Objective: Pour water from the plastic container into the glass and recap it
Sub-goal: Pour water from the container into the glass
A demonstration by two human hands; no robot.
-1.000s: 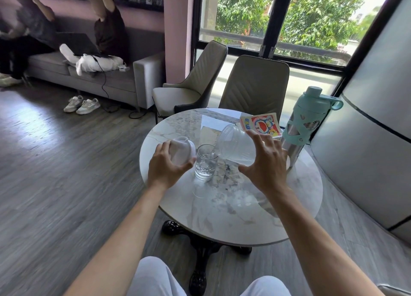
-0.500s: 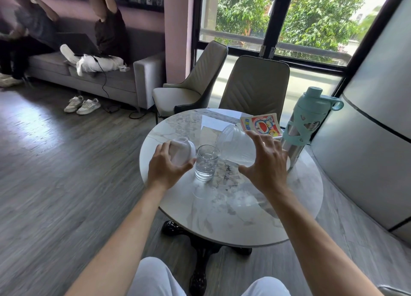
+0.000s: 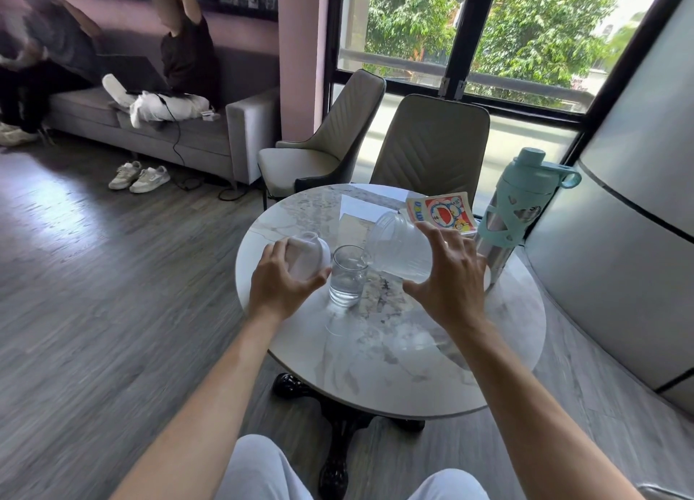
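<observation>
Plastic container [image 3: 400,250]: I hold it tipped on its side over the desk [image 3: 394,357], mouth toward 9 o'clock and touching the rim of the glass; some water lies in its lower side.
Right hand [image 3: 448,278]: my fingers [image 3: 426,233] are spread wide and curl around the container's base end, thumb beneath, gripping it.
Left hand [image 3: 283,280]: closed around the white cap [image 3: 308,253], which I keep lifted just beside the glass at its 9 o'clock.
Glass [image 3: 347,276]: upright near the desk's centre, between my two hands, partly filled with water.
Teal bottle [image 3: 516,206]: standing at the desk's 2 o'clock edge, capped.
Picture card [image 3: 443,212]: flat at about 1 o'clock, behind the container.
</observation>
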